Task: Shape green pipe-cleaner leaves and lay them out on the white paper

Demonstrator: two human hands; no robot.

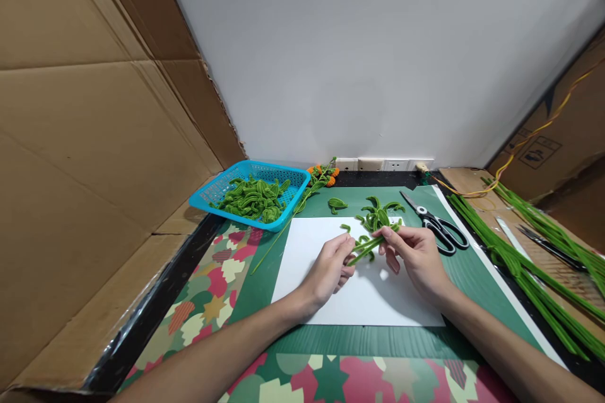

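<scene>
Both hands meet over the white sheet [331,289] near the middle of the desk [378,340]. The left hand [331,267] pinches one end of a bundle of green pipe cleaners [371,244] between thumb and fingertips; the right hand [413,255] pinches the other end, its other fingers curled. The bundle is fuzzy, bright green, several strands held side by side, slanting up toward the right, with curled ends sticking out. Just behind it, at the sheet's far edge, lies a heap of bent green pieces [378,213]. Scissors [437,223] lie just right of that heap. A blue basket [250,192] of green loops sits at the far left corner. Long green stems [529,264] lie along the right edge.
</scene>
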